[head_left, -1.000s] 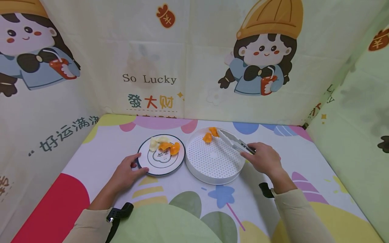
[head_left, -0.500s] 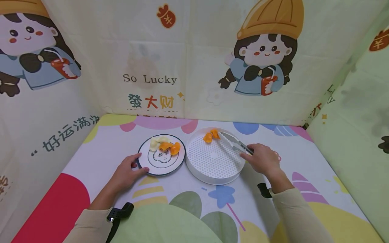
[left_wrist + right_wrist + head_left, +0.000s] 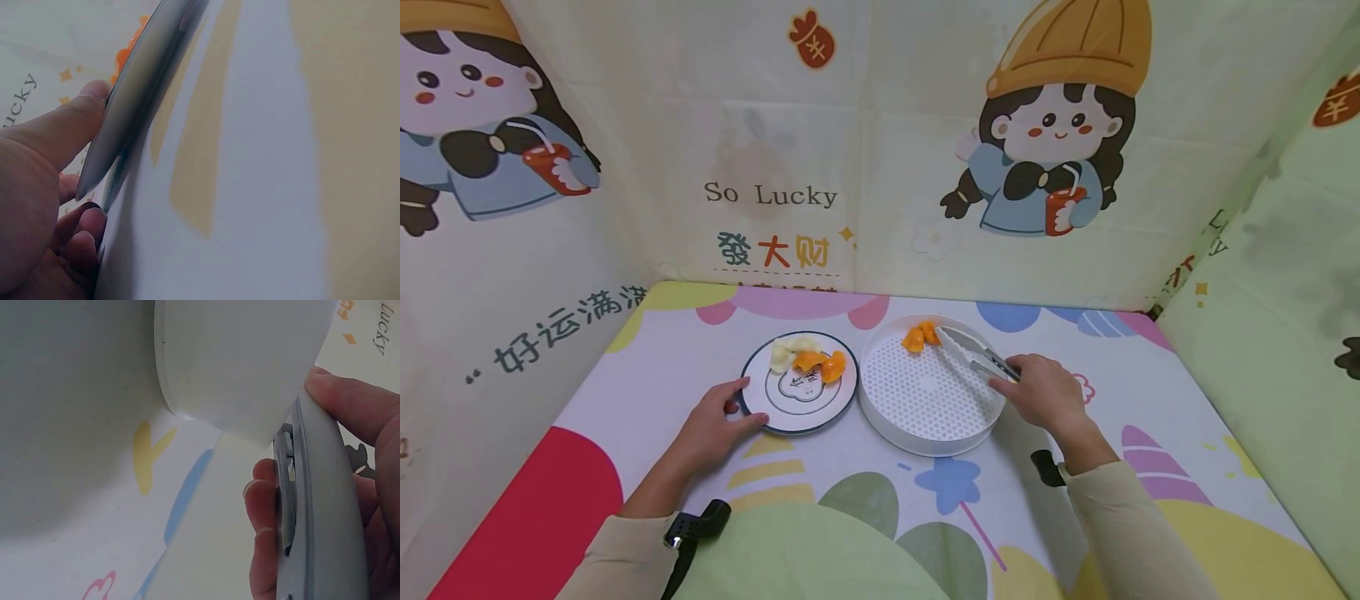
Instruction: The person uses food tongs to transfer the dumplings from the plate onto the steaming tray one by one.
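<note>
In the head view, my left hand (image 3: 715, 425) grips the near left rim of a white plate (image 3: 756, 400) with a dark blue edge. The left wrist view shows the thumb over the rim and the other fingers below it. Pale pieces (image 3: 782, 356) and orange pieces (image 3: 832, 367) of food lie on the plate. My right hand (image 3: 1045, 393) holds metal tongs (image 3: 992, 358), which reach into a round white steamer tray (image 3: 887, 429) with a perforated bottom. Two orange food pieces (image 3: 913, 340) sit together at the tray's back, right beside the tong tips.
Plate and tray stand side by side on a table with a colourful printed cloth (image 3: 865, 508). A cream curtain (image 3: 895, 150) with cartoon prints rises behind the table, and more of it hangs at both sides.
The rear orange piece has shifted slightly forward, closer to the other one in the tray. The tongs and my right hand have moved a little left. My left hand stays on the plate.
</note>
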Motion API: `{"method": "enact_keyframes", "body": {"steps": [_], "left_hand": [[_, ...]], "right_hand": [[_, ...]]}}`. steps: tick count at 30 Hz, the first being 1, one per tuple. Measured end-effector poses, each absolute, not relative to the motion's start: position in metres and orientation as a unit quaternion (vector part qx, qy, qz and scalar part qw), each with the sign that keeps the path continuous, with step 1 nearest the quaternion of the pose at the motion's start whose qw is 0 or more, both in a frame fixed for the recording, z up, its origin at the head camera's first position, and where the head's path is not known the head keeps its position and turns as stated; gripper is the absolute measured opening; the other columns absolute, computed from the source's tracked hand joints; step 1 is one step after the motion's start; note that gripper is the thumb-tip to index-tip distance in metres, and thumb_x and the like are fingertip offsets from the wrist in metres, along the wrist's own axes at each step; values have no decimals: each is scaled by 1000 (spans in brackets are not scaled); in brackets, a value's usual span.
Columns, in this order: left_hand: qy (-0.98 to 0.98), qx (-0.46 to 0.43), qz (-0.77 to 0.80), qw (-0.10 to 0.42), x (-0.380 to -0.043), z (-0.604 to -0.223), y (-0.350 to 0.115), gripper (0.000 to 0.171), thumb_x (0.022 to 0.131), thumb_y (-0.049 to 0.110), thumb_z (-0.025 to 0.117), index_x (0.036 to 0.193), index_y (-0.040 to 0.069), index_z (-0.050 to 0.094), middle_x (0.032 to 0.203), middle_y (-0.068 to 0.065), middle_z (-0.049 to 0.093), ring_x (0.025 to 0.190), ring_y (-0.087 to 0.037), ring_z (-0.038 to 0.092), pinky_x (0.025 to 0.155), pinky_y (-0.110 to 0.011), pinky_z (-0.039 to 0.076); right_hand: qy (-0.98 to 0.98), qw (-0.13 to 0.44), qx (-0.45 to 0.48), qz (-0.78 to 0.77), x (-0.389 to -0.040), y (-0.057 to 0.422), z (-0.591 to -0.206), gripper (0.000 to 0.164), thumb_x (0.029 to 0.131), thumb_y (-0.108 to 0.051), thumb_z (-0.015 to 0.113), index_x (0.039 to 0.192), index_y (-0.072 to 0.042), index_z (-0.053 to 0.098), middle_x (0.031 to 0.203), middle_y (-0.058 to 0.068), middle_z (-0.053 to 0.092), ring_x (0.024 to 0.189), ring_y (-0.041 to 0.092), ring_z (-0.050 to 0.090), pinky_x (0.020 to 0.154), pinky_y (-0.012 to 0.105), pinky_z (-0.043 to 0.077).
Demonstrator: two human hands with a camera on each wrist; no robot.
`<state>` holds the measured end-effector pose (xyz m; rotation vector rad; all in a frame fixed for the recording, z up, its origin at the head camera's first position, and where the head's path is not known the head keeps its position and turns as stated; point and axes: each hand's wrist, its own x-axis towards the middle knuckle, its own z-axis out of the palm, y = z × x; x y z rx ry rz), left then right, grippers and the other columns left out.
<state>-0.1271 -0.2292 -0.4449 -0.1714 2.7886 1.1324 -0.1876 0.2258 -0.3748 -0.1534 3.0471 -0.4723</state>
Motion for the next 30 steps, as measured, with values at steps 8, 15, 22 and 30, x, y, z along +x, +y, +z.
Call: {"method": "enact_keyframes", "body": {"steps": [8,15,22,30], "left_hand": [[923,-58,375,65,-129,-445,-230,86,89,38,76,154,2,33,130,-22,45,113,-36,42,93,-48,41],[923,-61,373,68,-129,-444,-230,86,89,38,75,154,2,33,131,-23,44,114,-37,42,95,-49,41],[924,-60,372,66,-129,-444,-229,85,89,37,75,154,1,33,131,-23,44,114,-37,42,96,-50,41],[922,-56,376,65,-130,-445,-231,85,89,37,75,154,1,34,130,-22,45,113,-36,42,94,-48,41]], "right_hand": [[986,37,-40,-155,-189,223,-374,60,91,-41,69,130,3,62,111,20,67,86,30,58,63,39,46],[985,31,-36,-166,-188,222,-373,72,87,-49,71,134,4,59,123,24,64,101,37,58,75,48,49],[984,21,-40,-171,-184,219,-371,77,85,-51,73,137,4,56,129,26,60,111,41,56,85,56,49],[982,13,-62,-176,-175,203,-366,79,84,-53,73,137,3,57,133,24,59,118,42,55,90,58,48]]}}
